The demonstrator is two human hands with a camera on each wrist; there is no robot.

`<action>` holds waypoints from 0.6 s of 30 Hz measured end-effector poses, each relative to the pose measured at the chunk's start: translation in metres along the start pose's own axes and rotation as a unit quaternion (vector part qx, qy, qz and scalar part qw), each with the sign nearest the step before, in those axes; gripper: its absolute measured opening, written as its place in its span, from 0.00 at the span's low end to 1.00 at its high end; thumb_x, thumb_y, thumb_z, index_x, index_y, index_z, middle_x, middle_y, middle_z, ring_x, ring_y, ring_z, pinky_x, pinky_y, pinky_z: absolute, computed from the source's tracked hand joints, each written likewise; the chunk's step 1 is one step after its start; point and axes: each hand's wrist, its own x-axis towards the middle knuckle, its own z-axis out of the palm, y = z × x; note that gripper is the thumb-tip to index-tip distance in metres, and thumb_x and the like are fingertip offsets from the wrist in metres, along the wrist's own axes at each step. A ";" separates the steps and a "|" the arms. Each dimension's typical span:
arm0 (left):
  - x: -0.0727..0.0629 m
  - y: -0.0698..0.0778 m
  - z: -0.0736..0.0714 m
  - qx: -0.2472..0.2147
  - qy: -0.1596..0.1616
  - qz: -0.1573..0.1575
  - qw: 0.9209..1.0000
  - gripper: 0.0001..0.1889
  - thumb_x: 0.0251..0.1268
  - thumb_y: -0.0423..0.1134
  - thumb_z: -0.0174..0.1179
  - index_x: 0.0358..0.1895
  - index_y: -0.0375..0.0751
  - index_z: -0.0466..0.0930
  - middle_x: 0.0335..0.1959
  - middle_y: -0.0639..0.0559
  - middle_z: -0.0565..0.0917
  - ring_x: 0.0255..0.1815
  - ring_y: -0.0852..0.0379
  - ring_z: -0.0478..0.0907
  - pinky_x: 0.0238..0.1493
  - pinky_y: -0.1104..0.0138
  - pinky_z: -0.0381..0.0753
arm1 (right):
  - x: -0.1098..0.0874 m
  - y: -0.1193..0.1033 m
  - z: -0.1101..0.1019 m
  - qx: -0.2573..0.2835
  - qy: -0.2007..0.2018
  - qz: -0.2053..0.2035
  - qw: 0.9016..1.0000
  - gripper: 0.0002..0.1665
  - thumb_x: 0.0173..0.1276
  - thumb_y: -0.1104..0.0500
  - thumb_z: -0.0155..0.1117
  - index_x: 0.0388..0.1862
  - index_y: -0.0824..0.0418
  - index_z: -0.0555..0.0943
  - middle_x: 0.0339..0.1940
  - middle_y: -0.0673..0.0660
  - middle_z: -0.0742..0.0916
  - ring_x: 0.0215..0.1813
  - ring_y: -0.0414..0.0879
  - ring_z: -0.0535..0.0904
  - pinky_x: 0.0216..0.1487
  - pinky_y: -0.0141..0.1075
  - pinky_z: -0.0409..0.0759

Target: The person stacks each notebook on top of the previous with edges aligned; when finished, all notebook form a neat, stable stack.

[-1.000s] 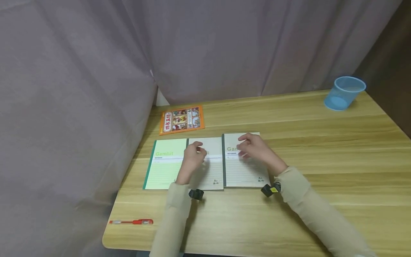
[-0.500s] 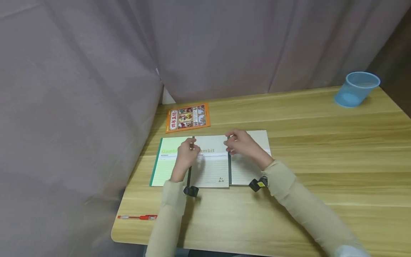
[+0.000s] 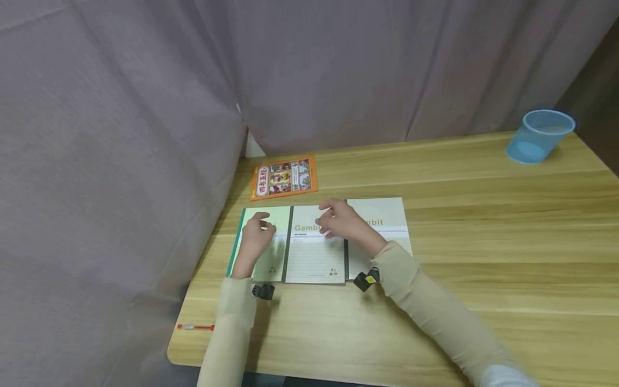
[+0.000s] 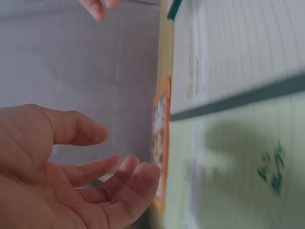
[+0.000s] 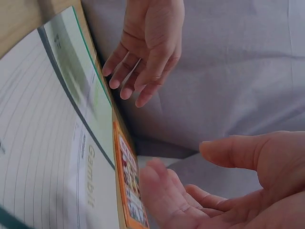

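Observation:
Three notebooks lie side by side on the wooden table. The left one is a pale green notebook (image 3: 271, 258) with a green spine, and my left hand (image 3: 255, 236) hovers over it, fingers loosely bent. Over the white middle notebook (image 3: 314, 263) hangs my right hand (image 3: 342, 221), its fingers also loosely bent. Partly behind the right forearm is the white right notebook (image 3: 377, 209). Both wrist views show a gap between thumb and fingers of the left hand (image 4: 81, 176) and the right hand (image 5: 214, 186), with nothing held.
An orange picture-covered booklet (image 3: 284, 177) lies behind the notebooks. At the table's back right stands a blue translucent cup (image 3: 539, 137). A red pen (image 3: 195, 327) lies near the front left corner, partly covered by the left sleeve. Grey curtain (image 3: 329, 70) hangs along the back and left.
Both hands have moved left above the notebooks: the left hand from the middle one to the green one, the right hand from the right one to the middle one. The notebooks stay in place.

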 end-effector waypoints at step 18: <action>-0.009 -0.046 -0.052 0.000 -0.011 -0.091 0.996 0.26 0.72 0.32 0.51 0.71 0.27 0.66 0.56 0.28 0.77 0.49 0.40 0.77 0.45 0.55 0.78 | 0.017 -0.005 0.042 -0.040 -0.025 0.004 0.999 0.32 0.72 0.64 0.60 0.70 0.76 0.64 0.50 0.70 0.85 0.42 0.56 0.86 0.40 0.39 0.86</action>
